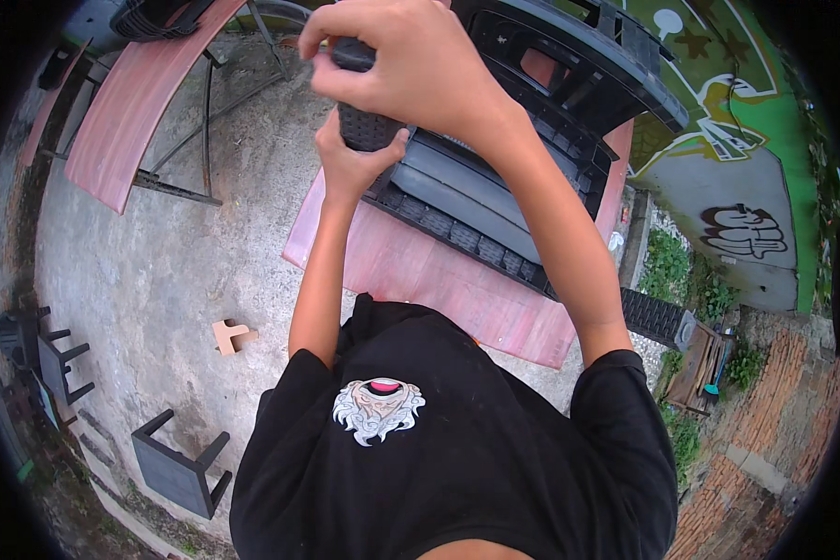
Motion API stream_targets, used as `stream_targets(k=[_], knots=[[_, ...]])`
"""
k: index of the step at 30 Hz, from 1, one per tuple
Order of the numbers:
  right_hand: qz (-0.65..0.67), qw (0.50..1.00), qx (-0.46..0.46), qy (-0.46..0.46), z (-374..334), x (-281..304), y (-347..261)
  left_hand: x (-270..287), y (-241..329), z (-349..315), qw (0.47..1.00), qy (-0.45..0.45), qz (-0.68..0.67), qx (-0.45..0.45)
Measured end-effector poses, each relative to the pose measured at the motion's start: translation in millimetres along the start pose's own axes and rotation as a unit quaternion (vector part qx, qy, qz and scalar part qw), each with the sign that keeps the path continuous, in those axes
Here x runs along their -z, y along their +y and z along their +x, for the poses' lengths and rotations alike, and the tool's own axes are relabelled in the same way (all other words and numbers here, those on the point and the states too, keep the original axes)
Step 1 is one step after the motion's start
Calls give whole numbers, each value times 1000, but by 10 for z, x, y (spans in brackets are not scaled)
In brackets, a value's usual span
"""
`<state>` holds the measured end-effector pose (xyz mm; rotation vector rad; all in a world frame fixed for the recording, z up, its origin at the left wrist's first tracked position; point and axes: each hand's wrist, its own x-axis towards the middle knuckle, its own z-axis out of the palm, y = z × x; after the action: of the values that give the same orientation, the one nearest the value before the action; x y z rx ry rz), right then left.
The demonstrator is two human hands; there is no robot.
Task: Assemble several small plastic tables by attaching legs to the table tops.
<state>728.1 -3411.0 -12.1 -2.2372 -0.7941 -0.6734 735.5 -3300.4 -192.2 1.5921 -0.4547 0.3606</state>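
Both my hands are on a black, woven-textured furniture leg (368,132) standing up at the far side. My left hand (348,166) grips its lower part, thumb on one side and fingers on the other. Higher up, my right hand (420,65) curls its fingers and thumb round the leg's upper end. Right beside it, a large black plastic furniture piece (471,191) with a woven pattern and slatted panels lies on a pinkish wooden table (457,301). Whether the held leg is joined to that piece, I cannot tell.
Another black woven-textured leg (653,315) sticks out at the right. To the left are a pinkish bench table (145,117), a small cardboard piece (231,337) on concrete, and upturned dark stools (179,471). A painted wall (719,187) and brick paving (765,429) lie right.
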Motion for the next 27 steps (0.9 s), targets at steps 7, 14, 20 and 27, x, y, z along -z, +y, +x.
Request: stream_targets(k=[7, 14, 20, 27], knots=[[-24, 999, -31, -13, -108, 100, 55, -100, 14, -1, 1000, -13, 9, -10], [-111, 989, -50, -81, -52, -87, -171, 64, -58, -124, 1000, -5, 5, -23], [-171, 985, -5, -21, -51, -348, -289, 164, -117, -180, 997, 26, -70, -21], [-186, 979, -20, -76, 86, -357, -272, 227, -126, -135, 999, 22, -49, -7]])
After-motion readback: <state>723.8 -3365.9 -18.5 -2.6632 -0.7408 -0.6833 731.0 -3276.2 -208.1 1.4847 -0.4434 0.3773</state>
